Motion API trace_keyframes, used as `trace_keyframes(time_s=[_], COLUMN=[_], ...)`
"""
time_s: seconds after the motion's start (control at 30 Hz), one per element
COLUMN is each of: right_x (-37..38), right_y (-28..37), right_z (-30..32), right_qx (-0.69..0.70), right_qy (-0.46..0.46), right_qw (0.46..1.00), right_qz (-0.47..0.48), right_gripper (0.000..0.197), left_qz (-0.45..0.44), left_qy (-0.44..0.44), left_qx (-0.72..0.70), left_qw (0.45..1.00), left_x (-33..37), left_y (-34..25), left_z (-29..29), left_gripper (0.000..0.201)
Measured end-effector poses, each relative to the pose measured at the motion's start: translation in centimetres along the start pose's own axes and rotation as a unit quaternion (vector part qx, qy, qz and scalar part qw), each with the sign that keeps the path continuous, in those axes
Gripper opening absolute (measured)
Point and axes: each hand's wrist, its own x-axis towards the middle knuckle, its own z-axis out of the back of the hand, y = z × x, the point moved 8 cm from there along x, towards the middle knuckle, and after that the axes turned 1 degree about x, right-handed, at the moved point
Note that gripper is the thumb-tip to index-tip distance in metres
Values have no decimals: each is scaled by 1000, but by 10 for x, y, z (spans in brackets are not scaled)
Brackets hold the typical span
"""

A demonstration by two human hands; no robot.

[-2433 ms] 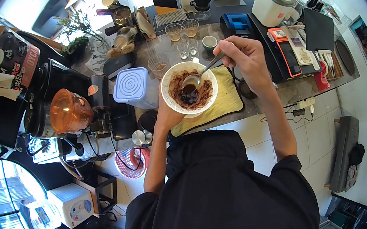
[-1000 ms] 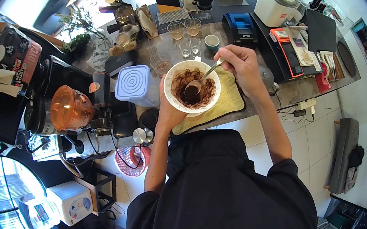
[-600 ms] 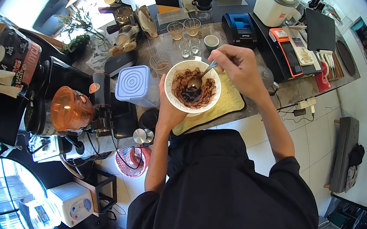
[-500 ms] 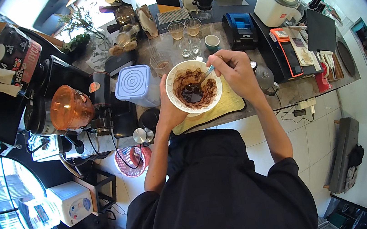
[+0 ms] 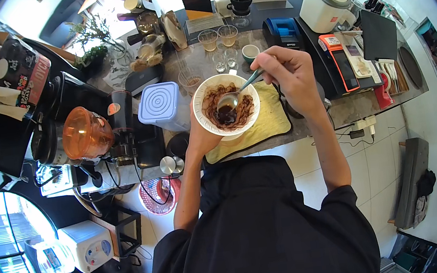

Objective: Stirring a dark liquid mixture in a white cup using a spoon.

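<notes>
My left hand (image 5: pixel 204 137) is wrapped round the side of a wide white cup (image 5: pixel 198 98), holding it above the counter. Brown residue coats the inner wall, and a small pool of dark liquid (image 5: pixel 227 116) lies at the bottom. Between the thumb and fingers of my right hand (image 5: pixel 292 75) is the handle of a metal spoon (image 5: pixel 249 81). It slants down to the left, and its bowl is inside the cup, just over the liquid. The cup hides most of my left fingers. Beneath, a yellow cloth (image 5: pixel 271 113) with a dark border lies at the counter's front edge.
Left of the cup stands a container with a lilac lid (image 5: pixel 160 103). Clear plastic cups (image 5: pixel 208 41), small glasses (image 5: pixel 220 63) and a green cup (image 5: pixel 251 52) stand beyond. A kettle (image 5: pixel 314 92) is partly behind my right forearm; a grinder with an orange hopper (image 5: pixel 87 132) is far left.
The spoon has come up out of the dark liquid, so its bowl now shows. My right hand has risen and moved slightly right; the cup has shifted a little left.
</notes>
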Motion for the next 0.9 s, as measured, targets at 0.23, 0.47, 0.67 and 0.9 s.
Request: trace_keyframes(time_s=[0.23,0.47,0.67,0.9], right_x=[-6,-9,-5,-6], right_y=[-20,-59,-30,-11], right_z=[-10,-1,2,-1], right_qx=[-150,5,37,-52], right_qy=[27,-5,-12,-5], right_qw=[988,998,998,999], right_qz=[22,-66,-40,-5], right_gripper=[20,26,25,23], left_qz=[-14,-17,-10,-25], left_qy=[-3,-13,-27,-20], left_qx=[32,-11,22,48], left_qw=[999,1000,999,998], left_x=[0,-2,-3,-3], left_y=[-3,8,2,-1], left_z=[0,-5,2,3], left_gripper=[100,103,104,103])
